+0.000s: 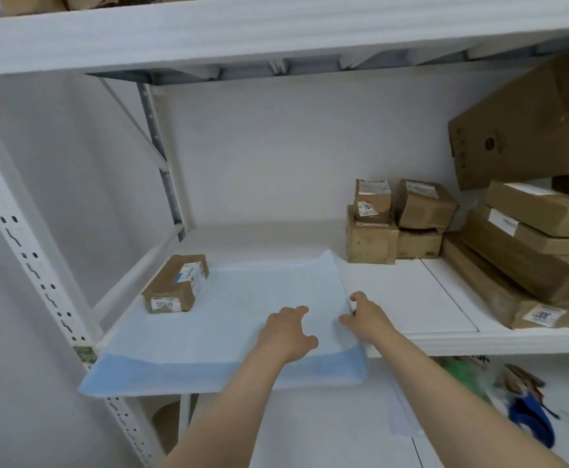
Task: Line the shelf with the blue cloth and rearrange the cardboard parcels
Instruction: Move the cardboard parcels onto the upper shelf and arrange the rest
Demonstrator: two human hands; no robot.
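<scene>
left hand reaches in from below with a bare forearm and lies palm down on the blue cloth, fingers spread and only loosely bent, pressing on the fabric and gripping nothing. just to its right, the right hand sits at the cloth's right edge, thumb and fingers curled in and pinching that edge, the forefinger arched up above the rest. the cloth covers the left part of the white shelf; its front hem hangs over the shelf's front lip in a deeper blue band, and its far right corner curls up a little. at the far left a perforated white upright carries the shelving. a brown labelled parcel lies on the cloth's back left corner, well apart from both hands. right of the cloth the shelf board is bare white, and behind it, against the wall, small cardboard parcels stand stacked in two levels. further right, flat long boxes are piled near the front edge, with a large carton leaning tilted above them. below on the right, a blurred blue object lies on a lower surface.
</scene>
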